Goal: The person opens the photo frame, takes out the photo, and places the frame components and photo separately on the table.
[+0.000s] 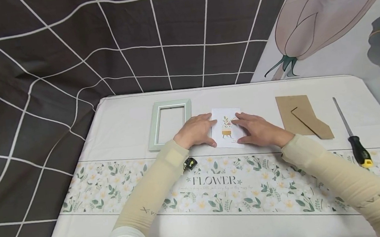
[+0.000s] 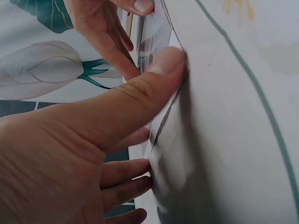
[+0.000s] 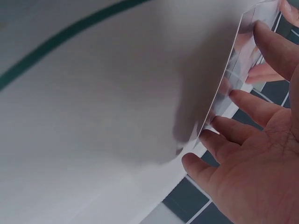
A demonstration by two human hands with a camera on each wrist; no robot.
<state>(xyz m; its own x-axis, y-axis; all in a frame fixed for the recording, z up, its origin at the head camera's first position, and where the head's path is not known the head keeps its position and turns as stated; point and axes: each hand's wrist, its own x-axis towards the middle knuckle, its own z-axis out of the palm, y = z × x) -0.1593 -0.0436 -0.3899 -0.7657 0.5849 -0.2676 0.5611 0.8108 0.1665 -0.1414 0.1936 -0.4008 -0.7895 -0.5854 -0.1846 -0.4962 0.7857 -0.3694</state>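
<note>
A white card with a printed potted plant (image 1: pixel 226 132) lies flat on the table, and a clear glossy sheet (image 3: pixel 232 70) shows over it in the right wrist view. My left hand (image 1: pixel 196 131) rests at the card's left edge, thumb and fingers spread and touching it. On the opposite side, my right hand (image 1: pixel 257 129) touches the right edge and part of the face with extended fingers. In the left wrist view the left thumb (image 2: pixel 163 65) lies on the near edge of the sheet. Just left of the hands sits a pale green picture frame (image 1: pixel 153 131).
A brown backing board (image 1: pixel 292 105) with its angled stand leg (image 1: pixel 312 124) lies to the right. Beyond it is a screwdriver (image 1: pixel 350 130) with a black and yellow handle. A flower-patterned band crosses the white tablecloth (image 1: pixel 122 120). Dark gridded cloth (image 1: pixel 182 29) hangs behind.
</note>
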